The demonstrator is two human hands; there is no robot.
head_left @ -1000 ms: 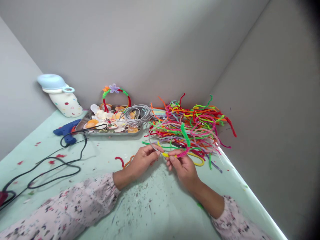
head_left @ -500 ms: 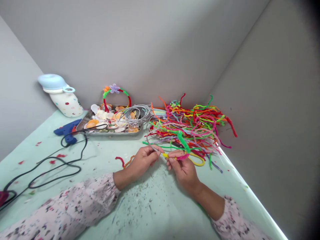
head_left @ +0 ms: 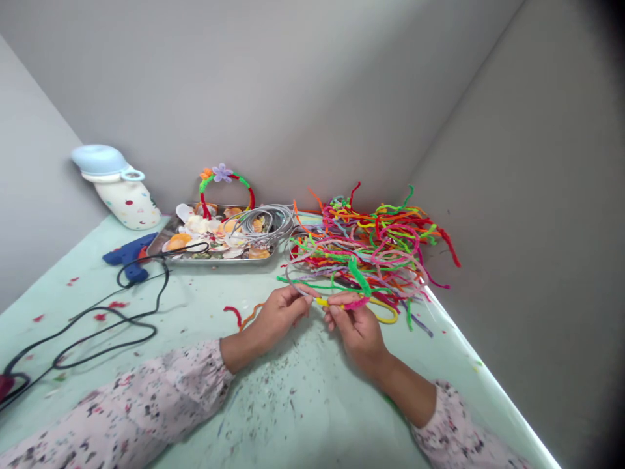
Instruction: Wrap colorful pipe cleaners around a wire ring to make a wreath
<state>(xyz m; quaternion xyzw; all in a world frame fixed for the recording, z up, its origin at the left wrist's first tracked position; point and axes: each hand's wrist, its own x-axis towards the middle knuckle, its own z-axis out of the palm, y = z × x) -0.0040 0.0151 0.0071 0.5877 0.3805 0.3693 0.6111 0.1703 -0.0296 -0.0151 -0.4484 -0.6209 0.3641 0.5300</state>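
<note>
1. Left hand: thumb and fingers nearly closed, pinching a thin grey wire.
2. Right hand: thumb and fingers pinched on fuzzy yellow, pink and green strands.
3. The wire meets the yellow between both hands, curving toward eleven o'clock.
4. Heaped pipe cleaners, one o'clock; shell-filled tray, ten o'clock.

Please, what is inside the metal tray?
White and orange shells lie in the tray. A grey coil rests over its right part. What is under the shells and coil is mostly covered, so I cannot tell.
</note>
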